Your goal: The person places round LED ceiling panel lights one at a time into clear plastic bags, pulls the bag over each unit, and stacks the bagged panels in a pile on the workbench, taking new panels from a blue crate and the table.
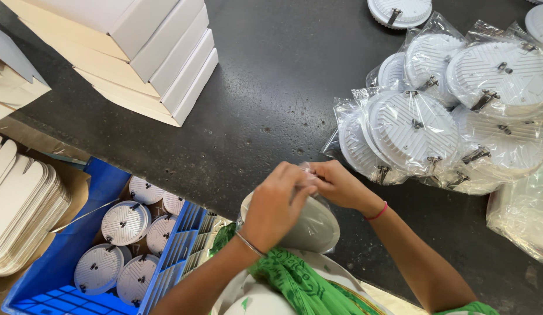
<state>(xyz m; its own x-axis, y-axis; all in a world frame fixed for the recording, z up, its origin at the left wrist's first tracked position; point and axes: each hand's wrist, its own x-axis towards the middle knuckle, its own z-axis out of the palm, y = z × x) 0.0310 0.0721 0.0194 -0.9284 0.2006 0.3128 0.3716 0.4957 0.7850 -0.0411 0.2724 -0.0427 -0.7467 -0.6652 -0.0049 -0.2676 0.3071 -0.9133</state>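
Crowding the dark surface (271, 87) at two to three o'clock is a heap of bagged round white lamp fittings (441, 116), their spring clips facing up, while a stack of flat white boxes (137, 52) is sitting at eleven o'clock. At eight o'clock a blue crate (61, 274) is holding more unbagged fittings (125, 221), with a pile of flat cardboard blanks (20, 210) lying just beside it at nine. Nothing is standing between the hands and either heap. The left hand (274, 204) is arching over a round white fitting (312, 224) in a clear plastic bag (309, 175) at six o'clock, near the surface's front edge, its grip pinching the bag's top. The right hand (338, 184) is coming in from four o'clock, its grip pressed together on the same bag mouth, fingertips touching the left's. Open dark surface is stretching toward twelve o'clock, between boxes and heap.
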